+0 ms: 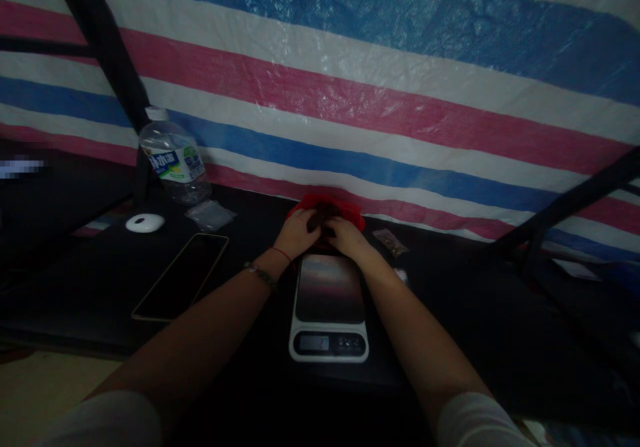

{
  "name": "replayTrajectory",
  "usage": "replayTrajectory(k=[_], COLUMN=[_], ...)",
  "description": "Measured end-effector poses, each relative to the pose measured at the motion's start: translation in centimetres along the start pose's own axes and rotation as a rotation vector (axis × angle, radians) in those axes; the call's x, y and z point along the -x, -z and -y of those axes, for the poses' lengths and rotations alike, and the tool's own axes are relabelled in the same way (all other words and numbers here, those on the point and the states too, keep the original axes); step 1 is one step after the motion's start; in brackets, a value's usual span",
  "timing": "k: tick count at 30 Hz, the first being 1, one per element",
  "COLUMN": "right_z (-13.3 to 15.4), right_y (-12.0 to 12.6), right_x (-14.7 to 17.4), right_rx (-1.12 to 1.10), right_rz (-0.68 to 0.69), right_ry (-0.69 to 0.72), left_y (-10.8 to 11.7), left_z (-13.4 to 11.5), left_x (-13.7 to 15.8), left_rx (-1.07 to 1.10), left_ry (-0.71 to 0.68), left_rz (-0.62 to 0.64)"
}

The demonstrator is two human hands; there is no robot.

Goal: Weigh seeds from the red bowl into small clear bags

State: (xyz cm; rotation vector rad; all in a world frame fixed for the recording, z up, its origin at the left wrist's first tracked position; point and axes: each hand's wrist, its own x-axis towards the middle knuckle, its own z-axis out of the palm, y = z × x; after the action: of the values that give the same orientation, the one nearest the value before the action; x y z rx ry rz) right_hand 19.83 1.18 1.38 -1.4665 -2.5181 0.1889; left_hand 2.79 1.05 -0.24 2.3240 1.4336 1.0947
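Both hands reach into a red plastic bag [345, 204] behind the scale, close together over dark contents that I cannot make out. My left hand [297, 231] is at the bag's left side, fingers bent inward and their tips hidden. On the right, my right hand [345, 234] mirrors it, fingers curled down into the dark stuff. Between my forearms lies a white kitchen scale [330, 344] with a dark weighing plate. Its display is lit, but the digits are too dim to read surely. A small clear packet of brownish bits [391, 241] rests right of the bag.
To the left are a phone [183, 277], a white oval case [145, 222], clear plastic packets [211, 215] and a large clear bottle [175, 157]. Striped sheeting [350, 94] hangs behind the black table [460, 320]. Dark metal bars slant at both sides.
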Motion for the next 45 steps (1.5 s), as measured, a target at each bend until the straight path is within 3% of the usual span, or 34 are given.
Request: replayTrajectory(k=[6, 13, 20, 29, 33, 36, 45], right_z=[-0.3, -0.3, 1.1, 1.1, 0.2, -0.2, 1.3], right_y=[0.2, 0.6, 1.3, 1.7, 1.8, 1.9, 2.0], right_x=[0.1, 0.0, 0.1, 0.2, 0.1, 0.0, 1.2], right_rx=[-0.012, -0.179, -0.301, -0.345, -0.263, -0.181, 0.077], right_rz=[-0.073, -0.384, -0.305, -0.348, -0.396, -0.296, 0.074], right_ry=[-0.022, -0.090, -0.029, 0.032, -0.037, -0.101, -0.175], left_y=[-0.4, 0.1, 0.1, 0.0, 0.1, 0.3, 0.9], left_z=[0.2, -0.3, -0.7, -0.7, -0.2, 0.0, -0.5], left_x=[0.1, 0.1, 0.2, 0.2, 0.0, 0.0, 0.2], left_rx=[-0.021, -0.001, 0.089, 0.135, 0.112, 0.082, 0.069], left_ry=[0.001, -0.020, -0.092, -0.084, -0.056, -0.020, -0.034], left_rz=[0.035, 0.106, 0.099, 0.075, -0.022, -0.105, -0.088])
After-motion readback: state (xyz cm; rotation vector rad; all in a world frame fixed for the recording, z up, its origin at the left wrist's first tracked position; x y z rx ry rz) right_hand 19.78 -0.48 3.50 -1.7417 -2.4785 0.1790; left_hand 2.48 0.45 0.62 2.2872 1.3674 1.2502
